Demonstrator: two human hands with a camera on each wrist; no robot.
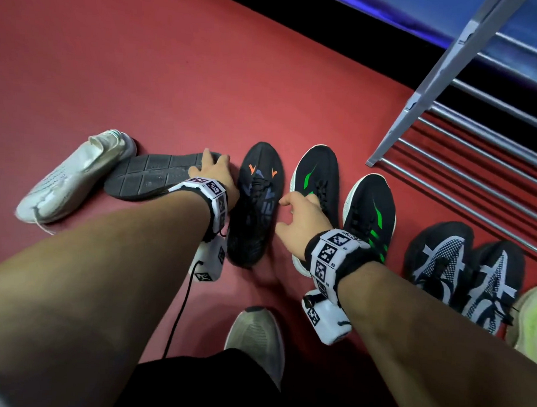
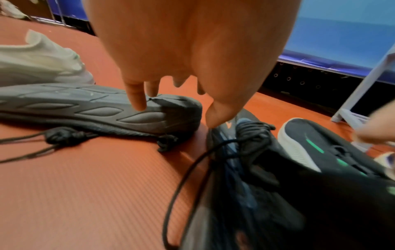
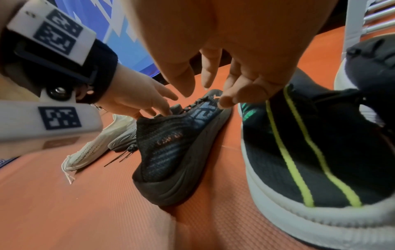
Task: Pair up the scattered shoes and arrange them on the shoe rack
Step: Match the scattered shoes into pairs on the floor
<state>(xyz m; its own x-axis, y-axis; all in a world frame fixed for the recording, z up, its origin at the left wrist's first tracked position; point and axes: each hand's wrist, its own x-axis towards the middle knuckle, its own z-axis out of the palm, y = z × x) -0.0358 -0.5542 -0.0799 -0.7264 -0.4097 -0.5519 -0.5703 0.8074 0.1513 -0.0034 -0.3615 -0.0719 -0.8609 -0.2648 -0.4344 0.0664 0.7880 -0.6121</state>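
A dark shoe [image 1: 157,177] lies sole-up on the red mat. My left hand [image 1: 213,162] reaches over its toe, and straight fingertips [image 2: 137,103] touch the sole without closing on it. Just right of it stands a black shoe with orange marks [image 1: 256,202], upright. My right hand [image 1: 295,204] hovers between that shoe and a black shoe with green stripes [image 1: 319,181]. Its fingers [image 3: 227,101] hang loosely at the green-striped shoe's collar and hold nothing. A second green-striped shoe [image 1: 371,214] stands beside the first. The metal shoe rack [image 1: 480,126] is at the upper right.
A white shoe [image 1: 74,179] lies on its side at the far left. A pair of black-and-white knit shoes [image 1: 461,273] and a pale yellowish shoe [image 1: 533,319] stand on the right. My own grey-shod foot [image 1: 255,335] is below. A black cable [image 1: 179,310] hangs from the left wrist.
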